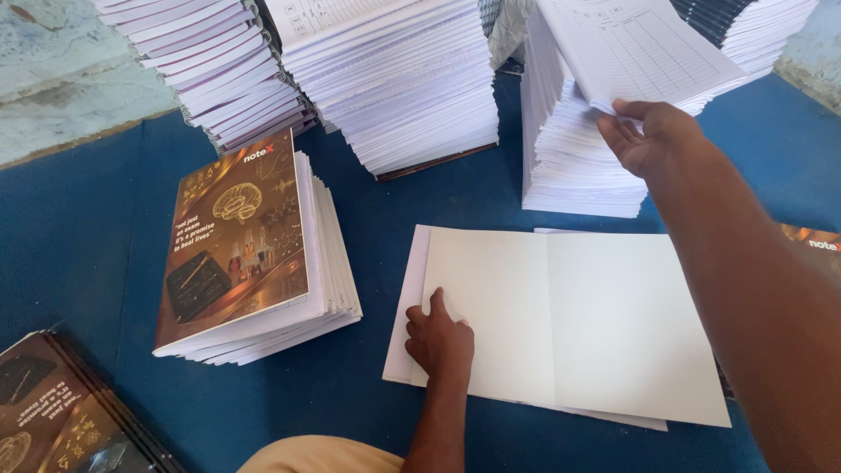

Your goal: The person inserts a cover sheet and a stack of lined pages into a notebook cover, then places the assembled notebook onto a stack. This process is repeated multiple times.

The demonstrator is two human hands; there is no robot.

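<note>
I see the left hand point(441, 340) low in the centre of the frame, fingers together and pressed flat on the left part of an open white cover sheet point(569, 320) lying on the blue table point(79, 254). The right hand point(650, 137), upper right, pinches a bundle of ruled pages point(631, 48) lifted off the tall paper stack point(561, 166). A pile of brown-covered notebooks point(241, 236) sits at left, well apart.

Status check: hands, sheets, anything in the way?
Left hand flat on open cover. Right hand pinching ruled sheets above white stack. Nothing lies between.
</note>
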